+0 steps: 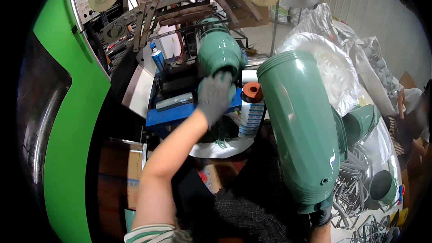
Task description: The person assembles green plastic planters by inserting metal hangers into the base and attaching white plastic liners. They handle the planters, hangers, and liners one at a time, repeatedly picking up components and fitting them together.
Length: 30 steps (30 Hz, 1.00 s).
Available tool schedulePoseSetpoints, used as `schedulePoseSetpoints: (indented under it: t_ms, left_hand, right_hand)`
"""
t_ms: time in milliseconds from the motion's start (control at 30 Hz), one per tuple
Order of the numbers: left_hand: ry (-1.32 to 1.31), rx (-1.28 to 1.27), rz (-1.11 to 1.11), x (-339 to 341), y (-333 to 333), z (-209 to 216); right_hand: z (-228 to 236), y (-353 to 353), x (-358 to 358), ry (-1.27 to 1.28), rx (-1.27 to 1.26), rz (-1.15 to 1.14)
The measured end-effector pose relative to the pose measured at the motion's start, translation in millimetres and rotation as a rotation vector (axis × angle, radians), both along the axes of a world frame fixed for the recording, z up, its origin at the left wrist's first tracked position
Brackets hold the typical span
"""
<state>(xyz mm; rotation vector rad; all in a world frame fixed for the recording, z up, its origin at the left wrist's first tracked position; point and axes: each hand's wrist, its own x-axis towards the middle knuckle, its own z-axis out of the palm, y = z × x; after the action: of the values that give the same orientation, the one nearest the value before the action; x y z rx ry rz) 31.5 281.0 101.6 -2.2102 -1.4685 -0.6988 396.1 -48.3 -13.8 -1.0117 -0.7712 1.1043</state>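
My left hand (215,96), in a grey glove, reaches forward to the dark mouth of a glossy green plastic vessel (219,49) on the blue bench. Its fingers look closed, their tips blurred at the opening. A bit of green shows beside them; what they grip I cannot make out. On my right stands a large green plastic cylinder (299,126), tilted, with a threaded upper end and a small hole low on its side. My right hand (321,213), also gloved, is closed round its narrow lower end, most of the fingers hidden behind it.
A blue bench (168,117) bears a blue spray can (157,57). A white-and-blue roll with an orange core (252,110) stands near the cylinder. Rightward lie grey wire handles (351,184), a green funnel-shaped part (358,124) and white bags (333,67). A green machine panel (74,121) rises at left.
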Motion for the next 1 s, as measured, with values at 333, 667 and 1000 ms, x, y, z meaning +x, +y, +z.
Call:
schedulePoseSetpoints:
  t_ms: [333, 667, 1000]
  left_hand:
    - [-0.032, 0.081, -0.276, -94.0, -254.0, -25.6]
    - [-0.319, -0.297, -0.542, -75.6, -283.3, -98.0]
    - [-0.366, -0.297, -0.420, -69.3, -278.1, -102.3]
  right_hand:
    - [136.2, 153.4, -59.3, -0.041, 0.035, 0.394]
    - [129.3, 368.1, -249.3, 0.305, 0.063, 0.693]
    - [115.8, 449.3, -292.9, 0.820, 0.287, 0.728]
